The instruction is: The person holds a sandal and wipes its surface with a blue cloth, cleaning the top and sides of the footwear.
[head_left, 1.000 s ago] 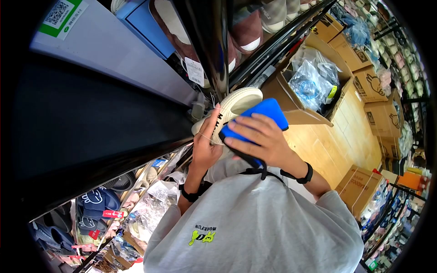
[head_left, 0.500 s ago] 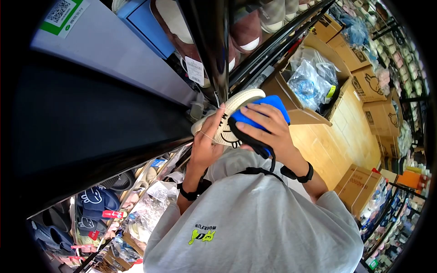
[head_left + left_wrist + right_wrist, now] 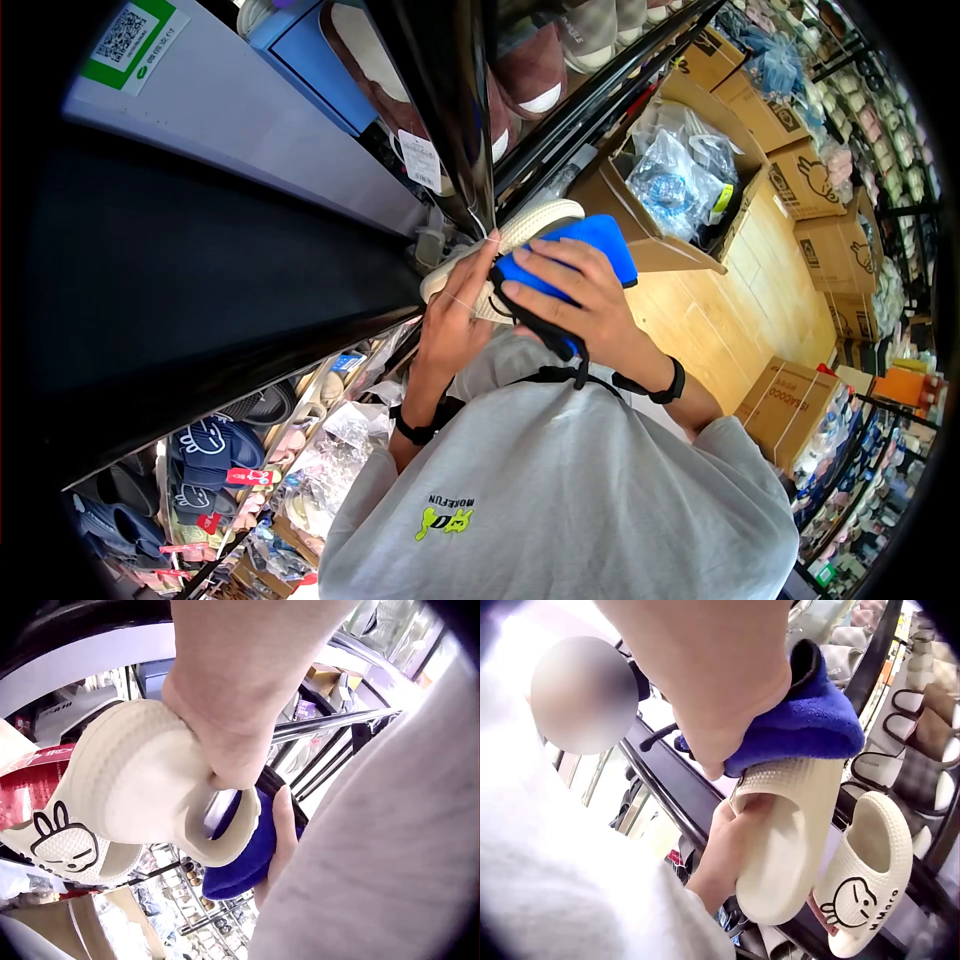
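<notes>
A cream slide sandal (image 3: 545, 218) with a textured upper is in my left hand (image 3: 455, 315), which grips it by the strap, the thumb inside the foot opening in the right wrist view. A second cream slide (image 3: 859, 900) with a black cartoon face hangs beside it. My right hand (image 3: 575, 300) holds a blue plush pad (image 3: 605, 245) with black edging and a cord, its fingers spread over the top. The pad lies against the upper of the held slide and hides most of its print. A red tag (image 3: 34, 787) shows at the second slide.
A black post (image 3: 475, 150) and dark panel (image 3: 220, 270) stand close at the left. Beyond the hands is an open carton (image 3: 735, 265) of plastic-wrapped goods. Shelves of slippers (image 3: 530, 75) run along the back, with navy slides (image 3: 215, 440) at lower left.
The blue pad first shifted right, baring the slide's black print, then moved back left over it. My left hand keeps its grip on the slide, with little movement.
</notes>
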A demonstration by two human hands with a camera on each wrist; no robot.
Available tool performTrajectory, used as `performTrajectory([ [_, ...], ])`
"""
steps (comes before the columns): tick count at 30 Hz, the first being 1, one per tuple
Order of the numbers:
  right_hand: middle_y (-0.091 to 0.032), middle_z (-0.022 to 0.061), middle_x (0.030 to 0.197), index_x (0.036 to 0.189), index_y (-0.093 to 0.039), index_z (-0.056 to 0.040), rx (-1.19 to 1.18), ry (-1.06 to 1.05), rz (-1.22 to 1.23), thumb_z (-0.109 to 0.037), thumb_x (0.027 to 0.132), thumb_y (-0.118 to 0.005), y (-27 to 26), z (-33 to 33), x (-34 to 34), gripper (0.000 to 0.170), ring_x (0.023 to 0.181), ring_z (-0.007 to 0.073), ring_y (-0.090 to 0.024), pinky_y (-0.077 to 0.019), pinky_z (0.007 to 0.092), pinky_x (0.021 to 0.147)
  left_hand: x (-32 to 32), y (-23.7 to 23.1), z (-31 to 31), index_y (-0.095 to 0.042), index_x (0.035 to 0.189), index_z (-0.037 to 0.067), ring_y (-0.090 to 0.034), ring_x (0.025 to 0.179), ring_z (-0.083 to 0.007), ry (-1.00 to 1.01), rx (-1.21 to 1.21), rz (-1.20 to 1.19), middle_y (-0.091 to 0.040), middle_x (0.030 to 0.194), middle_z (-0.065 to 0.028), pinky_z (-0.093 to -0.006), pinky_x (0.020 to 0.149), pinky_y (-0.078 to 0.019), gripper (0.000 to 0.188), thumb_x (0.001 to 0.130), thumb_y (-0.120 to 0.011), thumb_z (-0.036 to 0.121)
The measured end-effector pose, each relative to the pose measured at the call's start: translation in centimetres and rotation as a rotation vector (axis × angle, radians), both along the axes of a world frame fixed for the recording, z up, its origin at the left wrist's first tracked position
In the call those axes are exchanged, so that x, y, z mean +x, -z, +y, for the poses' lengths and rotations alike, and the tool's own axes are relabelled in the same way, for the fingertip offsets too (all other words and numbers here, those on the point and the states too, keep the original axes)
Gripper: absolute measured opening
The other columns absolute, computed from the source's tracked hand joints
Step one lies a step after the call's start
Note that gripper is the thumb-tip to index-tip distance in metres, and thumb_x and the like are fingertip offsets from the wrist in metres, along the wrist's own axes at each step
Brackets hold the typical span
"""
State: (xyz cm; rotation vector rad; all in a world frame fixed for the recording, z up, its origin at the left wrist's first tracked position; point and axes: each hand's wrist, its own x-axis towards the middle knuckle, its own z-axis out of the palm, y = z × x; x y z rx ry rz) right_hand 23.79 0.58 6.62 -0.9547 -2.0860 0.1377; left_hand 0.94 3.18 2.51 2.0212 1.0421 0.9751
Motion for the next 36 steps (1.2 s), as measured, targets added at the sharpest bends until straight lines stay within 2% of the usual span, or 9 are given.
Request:
performTrajectory([
  [3,-0.07,0.0105,0.147,0.135,-0.078,-0.0139,0.059,-0.086,-0.055,-0.035,0.087,-0.088,0.5,0.0,0.0,0.053,0.134,0.0343,-0.066,-0.0547,0.0502,0.11,0.1,0.2,-0.1,-0.049,0.167,0.005,-0.064,0.138,-0.0469,0.014,-0.003,0.016,-0.064,0.153,-0.0251,-0.0502,0.112,-0.0553,0.087,0.083,-0.064,-0.014],
  [7,-0.071,0.0087,0.146,0.136,-0.078,-0.0127,-0.128,-0.034,0.169,-0.029,0.082,-0.093,0.1,0.7,0.8,0.058,0.133,0.0342,-0.066,-0.0545,0.0491,0.109,0.1,0.5,-0.2,-0.049,0.167,0.005,-0.065,0.136,-0.0472,0.012,0.032,0.018,-0.064,0.153,-0.0252,-0.0503,0.112,-0.0553,0.088,0.082,-0.064,-0.015],
  [12,-0.07,0.0083,0.148,0.136,-0.078,-0.0155,-0.019,-0.029,0.023,-0.033,0.085,-0.091,0.2,-0.2,-0.1,0.056,0.134,0.0345,-0.065,-0.0533,0.0497,0.11,0.0,0.3,-0.2,-0.05,0.166,0.002,-0.067,0.134,-0.0468,-0.005,0.035,-0.009,-0.065,0.15,-0.0264,-0.0492,0.112,-0.0553,0.084,0.085,-0.068,-0.012],
  [17,-0.07,0.0077,0.147,0.137,-0.078,-0.0165,-0.129,-0.017,0.165,-0.029,0.083,-0.092,0.4,0.2,0.2,0.057,0.133,0.0342,-0.065,-0.0537,0.0495,0.108,0.0,0.4,-0.5,-0.049,0.165,0.0,-0.066,0.135,-0.0468,-0.002,0.044,0.006,-0.064,0.152,-0.0266,-0.049,0.113,-0.0547,0.083,0.084,-0.065,-0.012],
  [23,-0.071,0.005,0.144,0.134,-0.079,-0.0185,0.008,-0.032,-0.001,-0.04,0.086,-0.088,0.1,-0.4,-0.4,0.054,0.133,0.0333,-0.066,-0.0536,0.0497,0.108,-0.3,0.3,-0.4,-0.049,0.165,-0.001,-0.066,0.135,-0.0468,0.011,0.054,0.0,-0.064,0.153,-0.0265,-0.0491,0.113,-0.0543,0.082,0.086,-0.065,-0.011],
  [25,-0.071,0.0056,0.145,0.134,-0.079,-0.0181,-0.017,-0.068,0.015,-0.039,0.087,-0.088,0.1,-0.2,-0.3,0.053,0.134,0.0336,-0.066,-0.0528,0.05,0.11,-0.3,0.1,-0.5,-0.049,0.166,0.0,-0.066,0.136,-0.0461,-0.006,0.059,-0.006,-0.064,0.153,-0.0255,-0.0489,0.114,-0.0543,0.082,0.086,-0.065,-0.011],
  [29,-0.071,0.0081,0.146,0.136,-0.079,-0.0147,-0.169,-0.039,0.224,-0.028,0.083,-0.093,0.3,0.3,-0.2,0.057,0.134,0.0346,-0.064,-0.0513,0.0511,0.11,-0.3,0.2,-0.5,-0.049,0.166,0.002,-0.066,0.136,-0.0453,-0.02,0.083,0.004,-0.064,0.154,-0.0246,-0.0486,0.114,-0.0545,0.083,0.086,-0.065,-0.011],
  [35,-0.071,0.0074,0.145,0.135,-0.078,-0.0166,0.001,-0.056,0.027,-0.037,0.087,-0.088,0.3,-0.5,-1.3,0.053,0.134,0.0327,-0.066,-0.0538,0.0503,0.11,-0.7,0.5,-0.6,-0.049,0.167,0.003,-0.067,0.135,-0.0451,-0.023,0.031,-0.021,-0.065,0.152,-0.0254,-0.0481,0.113,-0.0539,0.09,0.08,-0.059,-0.015],
  [36,-0.071,0.0067,0.145,0.134,-0.078,-0.0177,0.002,-0.091,0.0,-0.037,0.089,-0.087,0.4,-0.7,-1.3,0.05,0.134,0.0316,-0.067,-0.0546,0.0501,0.11,-0.9,0.6,-0.6,-0.048,0.168,0.004,-0.067,0.134,-0.0454,-0.016,0.02,-0.035,-0.066,0.15,-0.0263,-0.048,0.112,-0.0537,0.089,0.081,-0.061,-0.014],
])
